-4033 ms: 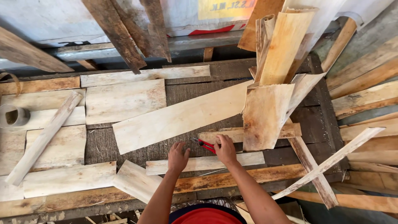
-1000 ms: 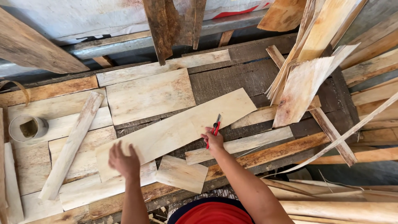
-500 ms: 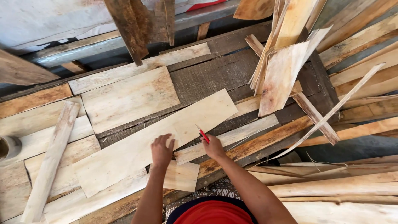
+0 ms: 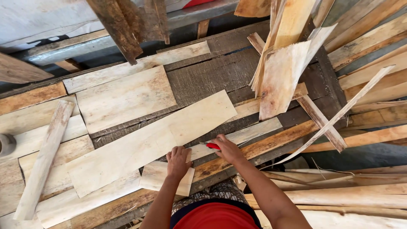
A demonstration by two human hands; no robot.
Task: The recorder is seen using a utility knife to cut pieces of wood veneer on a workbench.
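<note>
A long pale sheet of wood veneer lies slantwise across the dark wooden workbench. My left hand presses flat on the near edge of that sheet, partly over a small pale offcut. My right hand grips a red-handled knife, its tip at the sheet's lower edge beside a narrow pale strip. My forearms reach in from the bottom of the view.
More pale veneer pieces cover the left of the bench, with a narrow batten lying over them. Leaning veneer sheets and slats crowd the right side. A tape roll sits at the far left edge.
My left hand has come down from the air onto the veneer sheet. My right hand has lowered the red knife to the sheet's near edge. The view has shifted slightly.
</note>
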